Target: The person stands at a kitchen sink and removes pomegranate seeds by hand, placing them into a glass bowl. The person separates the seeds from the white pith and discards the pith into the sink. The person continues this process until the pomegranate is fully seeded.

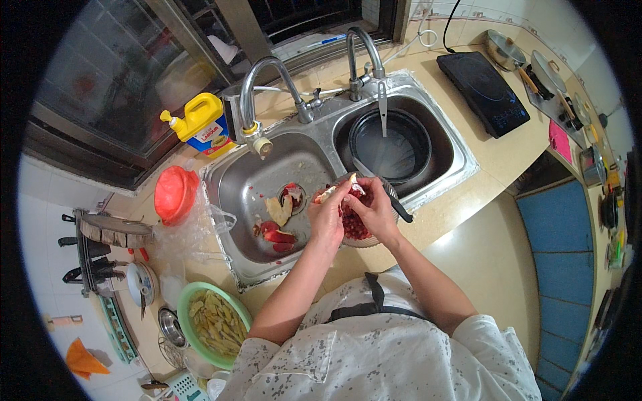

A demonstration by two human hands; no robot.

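Observation:
Above a ribbed clear bowl (368,244) my two hands meet around a piece of pomegranate (356,186) with pale pith and red parts. My left hand (327,216) grips its left side; the thumb and fingers of my right hand (375,209) press on it from the right. Fingers cover much of the piece. Red pomegranate seeds (355,228) lie in the bowl below. A knife with a black handle (401,209) rests at the bowl's right side, its blade partly hidden. Red and cream pomegranate peels (279,210) lie in the left sink basin (241,175), around the drain.
A black pot (426,150) holding cloudy liquid sits in the right basin. Two faucets (273,60) arch over the sink. Left are a yellow detergent jug (203,118), a red plastic basin (174,195) and a green basin (183,311) of pods. An induction cooker (482,92) stands right.

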